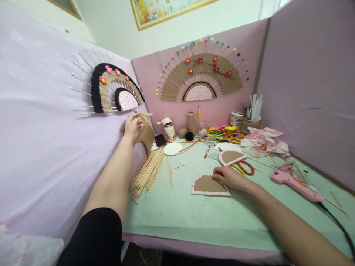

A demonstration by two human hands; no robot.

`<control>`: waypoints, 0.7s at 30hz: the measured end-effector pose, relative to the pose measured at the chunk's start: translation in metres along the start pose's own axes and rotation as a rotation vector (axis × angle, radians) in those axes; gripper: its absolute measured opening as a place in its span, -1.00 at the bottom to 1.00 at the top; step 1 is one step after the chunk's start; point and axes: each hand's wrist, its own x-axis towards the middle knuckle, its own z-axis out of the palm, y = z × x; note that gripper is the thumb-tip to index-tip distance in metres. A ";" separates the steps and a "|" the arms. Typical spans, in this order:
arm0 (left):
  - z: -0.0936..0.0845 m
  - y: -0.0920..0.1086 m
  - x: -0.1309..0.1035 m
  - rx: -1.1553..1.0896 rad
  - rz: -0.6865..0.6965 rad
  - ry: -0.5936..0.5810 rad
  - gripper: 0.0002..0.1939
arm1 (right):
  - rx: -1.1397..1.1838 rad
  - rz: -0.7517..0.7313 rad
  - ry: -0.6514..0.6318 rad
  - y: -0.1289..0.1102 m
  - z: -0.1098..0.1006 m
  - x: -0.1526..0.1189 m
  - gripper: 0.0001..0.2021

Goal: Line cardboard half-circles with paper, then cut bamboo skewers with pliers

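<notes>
My left hand (132, 126) reaches to the far left, fingers curled, beside pale straw-coloured strands (145, 118) and a curved brown cardboard piece (146, 137). Whether its fingertips hold the strands is too small to tell. On the table, my right hand (229, 178) has its fingers closed at the upper right edge of a cardboard half-circle (204, 184), which lies flat with a pink-and-white fabric border. Behind that hand rests a second fabric-edged half-circle (232, 157), partly over a white oval plate and scissors with red and yellow handles (246, 168).
Thin wooden sticks (149, 171) lie in a pile at left. A pink glue gun (298, 186) with a black cord is at right. Coloured pipe cleaners (226, 136), crumpled pink fabric (264, 139) and a white bottle (169, 129) stand behind. Two decorated fans (203, 75) hang on the partitions.
</notes>
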 end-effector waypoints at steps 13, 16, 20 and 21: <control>-0.004 -0.049 -0.104 0.410 0.343 0.233 -0.69 | 0.019 -0.011 0.000 0.003 0.002 0.001 -0.73; -0.009 -0.059 -0.125 0.590 0.193 0.106 -0.72 | 0.021 -0.012 0.003 0.005 0.003 0.001 -0.72; -0.023 -0.057 -0.139 0.844 -0.015 -0.186 -0.65 | 0.016 -0.005 -0.002 0.004 0.002 0.000 -0.72; -0.026 -0.054 -0.142 0.896 -0.050 -0.255 -0.63 | 0.013 -0.004 -0.003 0.004 0.002 0.000 -0.72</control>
